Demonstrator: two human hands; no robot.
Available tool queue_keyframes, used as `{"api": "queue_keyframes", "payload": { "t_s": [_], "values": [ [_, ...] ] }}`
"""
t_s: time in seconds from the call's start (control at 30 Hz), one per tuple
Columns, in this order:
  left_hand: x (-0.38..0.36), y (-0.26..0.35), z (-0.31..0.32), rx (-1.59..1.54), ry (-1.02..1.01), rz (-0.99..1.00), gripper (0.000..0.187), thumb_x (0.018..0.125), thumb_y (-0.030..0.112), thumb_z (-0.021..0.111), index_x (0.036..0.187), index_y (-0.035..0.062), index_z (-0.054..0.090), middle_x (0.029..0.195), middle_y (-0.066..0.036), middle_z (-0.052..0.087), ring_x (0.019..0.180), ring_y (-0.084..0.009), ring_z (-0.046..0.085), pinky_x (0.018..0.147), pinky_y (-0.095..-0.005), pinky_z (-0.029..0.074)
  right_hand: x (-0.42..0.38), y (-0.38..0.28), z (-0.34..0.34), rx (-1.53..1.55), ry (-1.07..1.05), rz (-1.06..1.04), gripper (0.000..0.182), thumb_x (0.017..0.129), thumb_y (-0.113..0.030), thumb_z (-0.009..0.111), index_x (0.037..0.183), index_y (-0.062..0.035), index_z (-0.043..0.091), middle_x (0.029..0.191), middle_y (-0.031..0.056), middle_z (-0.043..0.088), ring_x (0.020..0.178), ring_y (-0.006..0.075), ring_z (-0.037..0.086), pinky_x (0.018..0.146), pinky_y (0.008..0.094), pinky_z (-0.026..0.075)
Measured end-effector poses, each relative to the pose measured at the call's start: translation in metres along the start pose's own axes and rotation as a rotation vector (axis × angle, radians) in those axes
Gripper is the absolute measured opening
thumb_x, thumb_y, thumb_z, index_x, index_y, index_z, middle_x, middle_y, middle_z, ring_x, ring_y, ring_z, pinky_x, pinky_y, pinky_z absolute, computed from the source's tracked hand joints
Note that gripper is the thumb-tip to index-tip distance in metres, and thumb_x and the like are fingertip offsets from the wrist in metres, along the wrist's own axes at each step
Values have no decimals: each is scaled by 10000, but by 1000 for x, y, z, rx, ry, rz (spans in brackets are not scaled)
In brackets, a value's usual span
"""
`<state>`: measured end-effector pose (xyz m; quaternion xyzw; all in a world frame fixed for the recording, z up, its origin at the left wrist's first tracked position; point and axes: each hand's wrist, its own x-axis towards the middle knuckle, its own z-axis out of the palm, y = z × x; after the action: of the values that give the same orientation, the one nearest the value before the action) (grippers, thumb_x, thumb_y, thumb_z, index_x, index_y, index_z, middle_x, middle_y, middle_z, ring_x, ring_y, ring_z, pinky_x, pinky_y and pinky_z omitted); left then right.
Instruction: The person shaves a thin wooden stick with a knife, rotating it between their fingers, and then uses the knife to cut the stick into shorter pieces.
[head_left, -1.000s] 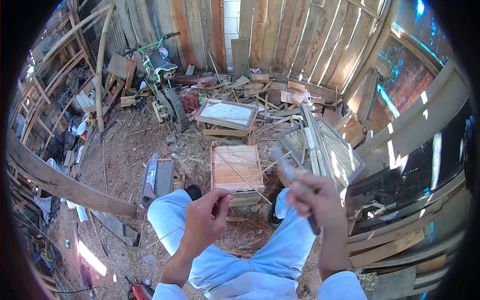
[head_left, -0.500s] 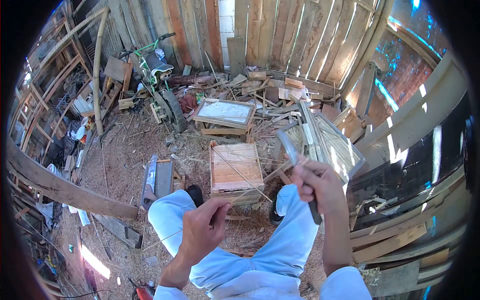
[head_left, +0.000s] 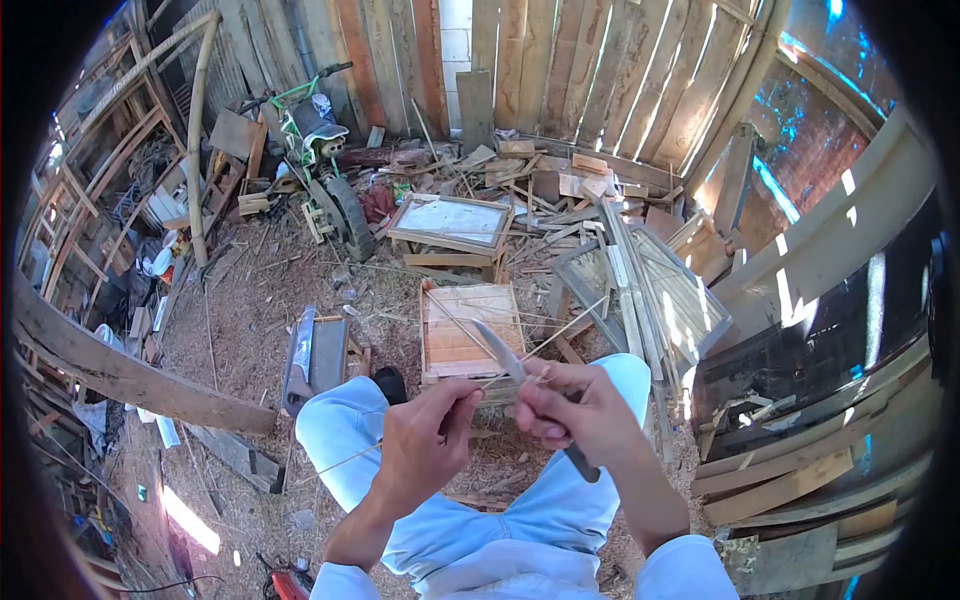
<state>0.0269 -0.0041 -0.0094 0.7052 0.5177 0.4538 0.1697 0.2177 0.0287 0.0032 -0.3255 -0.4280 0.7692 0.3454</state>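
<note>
My left hand is closed, thumb and finger pinching a thin wooden strip that looks like split bamboo. One end of the strip sticks out to the lower left, the other slants up to the right. In my right hand is a knife, its handle showing below my fist and its blade pointing up and left. The blade lies across the strip, just right of my left fingers. Under the hands, between my knees, stands a shallow wooden box with another thin stick lying across it.
A handsaw rests by my left knee on a dark panel. Beyond the box lie a framed panel and piled wood scraps. A small motorbike stands at the back left. Mesh-covered frames lean at the right; a red tool is at the bottom.
My right hand has come down and left with the knife, from above my right knee to the strip beside my left hand. My left hand has moved slightly right.
</note>
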Motion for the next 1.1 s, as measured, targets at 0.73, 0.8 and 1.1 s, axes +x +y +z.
{"api": "queue_keyframes", "payload": {
  "t_s": [0.73, 0.8, 1.1],
  "values": [
    [20, -33, -3, -574, -61, -416, 86, 907, 72, 563, 933, -5, 593, 726, -22, 591, 616, -76, 557, 498, -231, 427, 13, -7, -36, 6, 358, -191, 318, 933, -145, 530, 1222, -14, 518, 701, 11, 532, 506, 22, 385, 407, 169, 309],
    [31, -35, 11, -796, 26, -360, 106, 919, 80, 548, 983, 3, 584, 726, -20, 585, 665, -83, 567, 537, -199, 438, 21, 6, -25, -84, 344, -190, 291, 929, -159, 541, 1180, -11, 549, 671, -1, 528, 515, 18, 396, 404, 174, 308],
    [43, -56, 26, -867, 162, -310, 124, 900, 58, 572, 1012, 5, 571, 853, -42, 627, 763, -87, 591, 666, -220, 478, 46, 52, 8, -616, 369, -277, 181, 861, -139, 626, 950, 15, 659, 738, 59, 680, 660, 71, 567, 622, 241, 446]
  ]
}}
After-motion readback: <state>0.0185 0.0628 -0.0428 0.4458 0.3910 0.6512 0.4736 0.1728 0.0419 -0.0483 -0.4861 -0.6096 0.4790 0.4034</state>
